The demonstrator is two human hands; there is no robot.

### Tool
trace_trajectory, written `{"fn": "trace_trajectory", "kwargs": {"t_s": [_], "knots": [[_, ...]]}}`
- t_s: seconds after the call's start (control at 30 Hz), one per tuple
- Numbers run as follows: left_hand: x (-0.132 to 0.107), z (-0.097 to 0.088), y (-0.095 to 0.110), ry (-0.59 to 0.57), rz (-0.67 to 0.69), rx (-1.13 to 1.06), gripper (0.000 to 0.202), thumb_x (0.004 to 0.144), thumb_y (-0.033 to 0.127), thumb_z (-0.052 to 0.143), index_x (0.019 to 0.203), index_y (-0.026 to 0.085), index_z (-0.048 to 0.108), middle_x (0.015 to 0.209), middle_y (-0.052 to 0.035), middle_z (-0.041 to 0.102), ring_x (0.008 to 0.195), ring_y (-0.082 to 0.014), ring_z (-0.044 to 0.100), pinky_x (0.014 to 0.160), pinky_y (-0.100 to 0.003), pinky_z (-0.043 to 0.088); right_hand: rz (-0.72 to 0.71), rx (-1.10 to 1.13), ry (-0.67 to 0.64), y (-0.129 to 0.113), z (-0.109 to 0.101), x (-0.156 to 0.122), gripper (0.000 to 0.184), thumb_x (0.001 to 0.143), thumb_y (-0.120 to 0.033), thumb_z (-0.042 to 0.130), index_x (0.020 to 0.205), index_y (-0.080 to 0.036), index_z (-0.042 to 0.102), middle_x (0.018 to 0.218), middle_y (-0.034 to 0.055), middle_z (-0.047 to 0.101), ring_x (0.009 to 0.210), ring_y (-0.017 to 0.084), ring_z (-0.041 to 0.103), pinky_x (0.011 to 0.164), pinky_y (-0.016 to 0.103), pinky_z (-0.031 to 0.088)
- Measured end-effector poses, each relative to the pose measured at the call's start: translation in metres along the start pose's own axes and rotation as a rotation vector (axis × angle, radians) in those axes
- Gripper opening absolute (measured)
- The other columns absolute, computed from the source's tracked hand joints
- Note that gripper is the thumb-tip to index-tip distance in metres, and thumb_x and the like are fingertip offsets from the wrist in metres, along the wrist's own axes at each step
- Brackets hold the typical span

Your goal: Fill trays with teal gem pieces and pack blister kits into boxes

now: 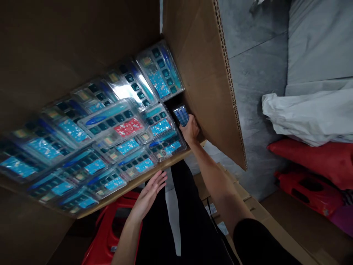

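My right hand (190, 129) is inside a large cardboard box (201, 66), near its right wall. Its fingers are closed on a small dark-blue patterned pack (181, 115) whose exact kind I cannot make out. My left hand (151, 191) is outside, just below the box's front edge, with fingers stretched out and nothing in it. Several clear plastic cases (160, 70) are laid in rows in the box, holding blue pens, dark square pieces and blue speckled cards. One case with a red speckled card (128, 127) lies on top of others.
A raised box flap stands at the right. Below the box is a red plastic object (117, 221). Cardboard boxes (256, 213) lie by my right arm. On the grey tiled floor (245, 62) are white sheeting (311, 110) and red items (314, 191).
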State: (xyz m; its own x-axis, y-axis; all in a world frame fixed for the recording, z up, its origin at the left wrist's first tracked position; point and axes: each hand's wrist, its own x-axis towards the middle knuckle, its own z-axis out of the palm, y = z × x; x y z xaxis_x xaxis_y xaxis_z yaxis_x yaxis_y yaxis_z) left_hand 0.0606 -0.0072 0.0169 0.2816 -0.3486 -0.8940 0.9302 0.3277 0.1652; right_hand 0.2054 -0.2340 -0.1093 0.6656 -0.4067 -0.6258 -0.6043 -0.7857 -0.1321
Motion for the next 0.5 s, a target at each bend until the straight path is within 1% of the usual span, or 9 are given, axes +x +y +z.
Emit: {"fn": "trace_trajectory", "kwargs": {"t_s": [0.17,0.3,0.4,0.5], "knots": [[0.001,0.0,-0.005,-0.006,-0.006,0.003,0.05,0.082,0.049,0.066,0.129,0.033,0.06,0.141,-0.0078,0.054,0.134,-0.0316,0.045,0.115,-0.053,0.029,-0.001,-0.016,-0.064,-0.011,0.017,0.033,0.043,0.086,-0.028,0.061,0.123,-0.016,0.043,0.13,0.0143,0.057,0.117,0.026,0.058,0.093,0.035,0.048],[-0.005,-0.009,-0.02,0.028,-0.07,-0.007,0.046,0.084,0.047,0.065,0.128,0.032,0.061,0.14,-0.0077,0.055,0.134,-0.0314,0.046,0.116,-0.052,0.029,0.007,-0.021,-0.098,-0.018,0.039,0.062,0.042,0.087,-0.029,0.06,0.124,-0.015,0.044,0.129,0.016,0.057,0.116,0.026,0.058,0.093,0.034,0.049],[-0.006,-0.027,-0.043,0.024,-0.136,-0.031,0.045,0.084,0.046,0.064,0.128,0.034,0.061,0.142,-0.0065,0.054,0.136,-0.0303,0.044,0.116,-0.048,0.031,0.007,-0.032,-0.115,-0.018,0.062,0.086,0.044,0.087,-0.025,0.059,0.127,-0.013,0.044,0.13,0.0175,0.056,0.118,0.026,0.057,0.095,0.035,0.049],[0.001,-0.054,-0.075,-0.028,-0.207,-0.104,0.046,0.076,0.05,0.071,0.12,0.036,0.066,0.136,-0.0063,0.059,0.132,-0.0325,0.048,0.112,-0.048,0.036,-0.006,-0.039,-0.122,-0.014,0.087,0.11,0.048,0.088,-0.024,0.059,0.131,-0.012,0.044,0.133,0.0184,0.055,0.12,0.027,0.056,0.098,0.035,0.048]]}}
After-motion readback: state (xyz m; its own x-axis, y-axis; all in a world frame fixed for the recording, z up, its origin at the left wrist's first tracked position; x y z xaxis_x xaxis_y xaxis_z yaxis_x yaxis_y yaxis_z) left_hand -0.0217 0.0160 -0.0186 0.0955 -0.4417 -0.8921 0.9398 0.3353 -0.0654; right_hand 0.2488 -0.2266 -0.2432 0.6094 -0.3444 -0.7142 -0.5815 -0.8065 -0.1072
